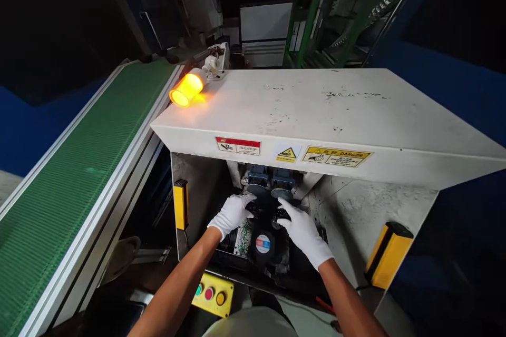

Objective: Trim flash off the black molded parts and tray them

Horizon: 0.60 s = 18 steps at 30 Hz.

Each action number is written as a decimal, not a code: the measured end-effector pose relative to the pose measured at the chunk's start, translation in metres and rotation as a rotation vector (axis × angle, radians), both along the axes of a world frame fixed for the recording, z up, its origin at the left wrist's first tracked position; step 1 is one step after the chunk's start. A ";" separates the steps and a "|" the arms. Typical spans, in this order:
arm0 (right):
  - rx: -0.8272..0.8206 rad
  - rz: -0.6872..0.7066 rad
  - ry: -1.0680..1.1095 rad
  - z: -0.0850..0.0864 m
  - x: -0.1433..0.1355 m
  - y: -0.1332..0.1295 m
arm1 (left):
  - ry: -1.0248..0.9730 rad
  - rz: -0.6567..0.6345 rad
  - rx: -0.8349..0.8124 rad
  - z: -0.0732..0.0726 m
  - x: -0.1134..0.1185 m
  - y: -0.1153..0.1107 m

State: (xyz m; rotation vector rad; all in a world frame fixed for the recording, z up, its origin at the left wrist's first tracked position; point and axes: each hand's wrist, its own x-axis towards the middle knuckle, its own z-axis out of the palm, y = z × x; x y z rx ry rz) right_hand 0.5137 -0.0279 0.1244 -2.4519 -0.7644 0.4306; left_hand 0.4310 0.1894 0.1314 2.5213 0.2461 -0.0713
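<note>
Inside the white machine's opening, my left hand [235, 214], in a white glove, is closed at the left edge of a dark, glossy part. My right hand [300, 227], gloved too, curls its fingers at the right edge, level with the left. What they grip is black on black, and its outline is hard to make out. Just beyond the fingertips are two blue fixtures [259, 172] with round dark pads [282, 193]. Between my wrists sits a black rounded housing [263, 258] bearing a red-and-blue round label [263, 244]. Green-white chips lie on the metal plate [242, 239] beside it.
A white hood [300, 110] with warning stickers overhangs the opening. Yellow sensor bars [181, 204] flank it. An amber lamp [186, 89] glows on top. The green conveyor [90, 142] runs along the left; a yellow button box [215, 295] sits below my left forearm.
</note>
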 end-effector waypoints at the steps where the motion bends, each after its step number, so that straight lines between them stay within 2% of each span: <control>1: 0.003 0.010 0.001 -0.002 0.001 0.001 | 0.010 -0.007 0.015 0.000 0.000 -0.001; 7: 0.048 0.028 0.025 -0.011 0.005 -0.003 | 0.058 -0.041 0.137 0.001 0.000 -0.007; 18: 0.088 0.034 -0.060 -0.030 -0.002 -0.007 | 0.129 -0.178 0.353 0.015 0.004 -0.028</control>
